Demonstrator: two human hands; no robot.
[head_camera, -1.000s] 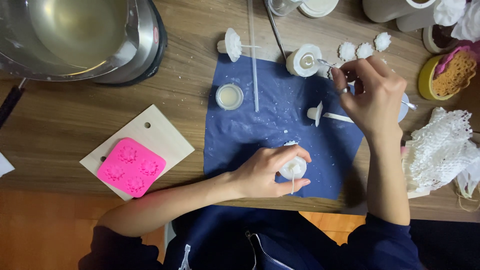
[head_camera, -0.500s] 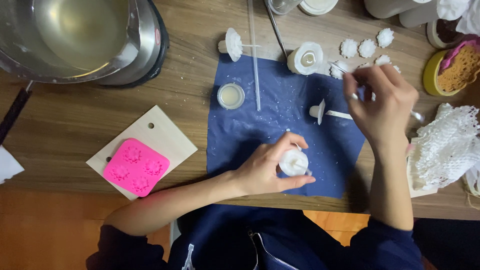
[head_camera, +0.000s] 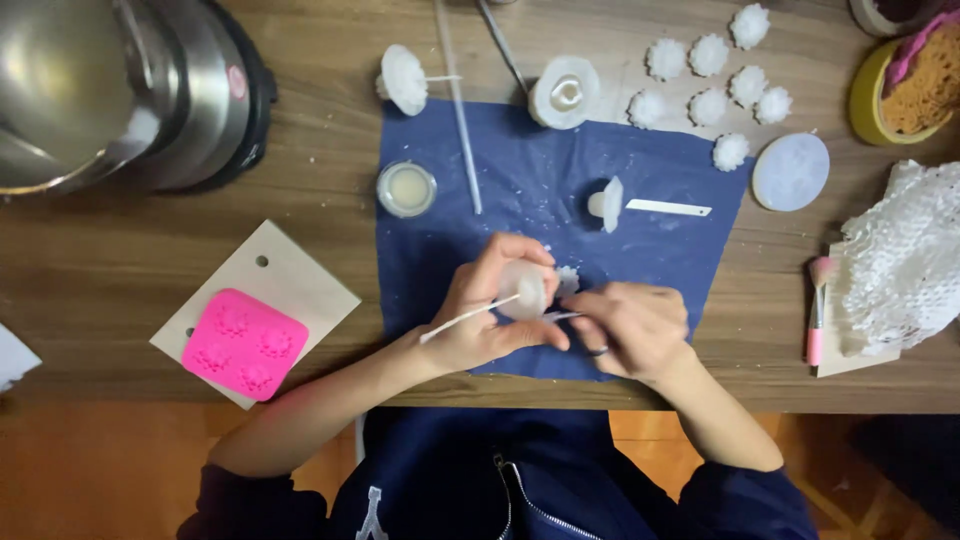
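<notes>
Left hand's (head_camera: 490, 315) grip is closed around a small round white wax piece (head_camera: 524, 289) over the near edge of the dark blue cloth mat (head_camera: 470, 240) on the counter. A thin white stick (head_camera: 468, 318) slants left from it. Right hand (head_camera: 630, 328), touching it on its right, pinches at its edge.

Both hands close together at centre, left hand (head_camera: 495, 310) curled, right hand (head_camera: 632, 330) pinching fingertips.

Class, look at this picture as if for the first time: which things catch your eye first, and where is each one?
The bright pink mould on a pale board at lower left stands out most. In the middle, on the dark blue cloth, the left hand holds a small white round piece while the right hand works at it. A cluster of white flowers lies at upper right.
</notes>
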